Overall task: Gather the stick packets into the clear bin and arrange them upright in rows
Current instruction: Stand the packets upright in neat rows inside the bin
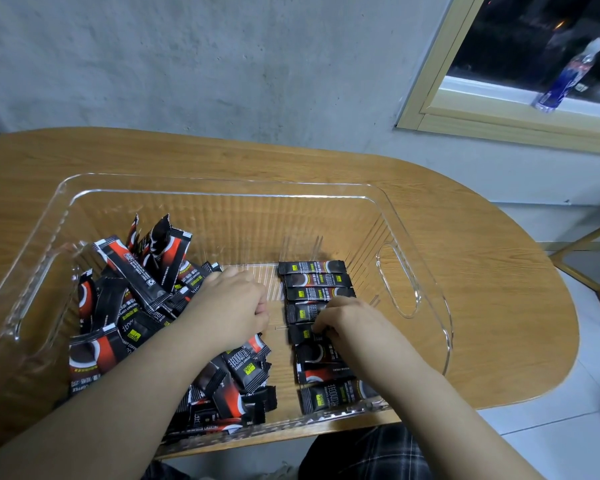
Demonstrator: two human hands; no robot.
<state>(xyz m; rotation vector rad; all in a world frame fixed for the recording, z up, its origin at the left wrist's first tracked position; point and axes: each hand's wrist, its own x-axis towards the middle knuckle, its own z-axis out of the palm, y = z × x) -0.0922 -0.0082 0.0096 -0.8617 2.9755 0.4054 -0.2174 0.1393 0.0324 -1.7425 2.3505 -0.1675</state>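
Right hand [347,318]: fingertips curled down and pinched on a stick packet [303,332] midway along the row [317,294], apparently nudging it square with its neighbours. Left hand [234,304]: fingers curled under, knuckles up, resting on the edge of the loose heap [136,306]; whether it actually held a packet could not be told, the fingertips being hidden beneath the palm. Both hands worked inside the clear bin [400,282], which served as reference for everything else. The row ran along the bin's right-hand side near the handle cut-out, packets laid flat side by side, touching, long axes across the bin, from the far wall toward the near wall. The heap filled the bin's left half, packets jumbled, several propped against the left wall at angles. A bare strip of bin floor lay between heap and row, probably kept open so sorted stock stayed apart from unsorted. Gathering looked done, since no packets showed outside the bin; arranging was partly done. The bin sat on a wooden table [482,237]. Beyond the bin's far right corner, a bottle [565,76] stood on a window ledge.
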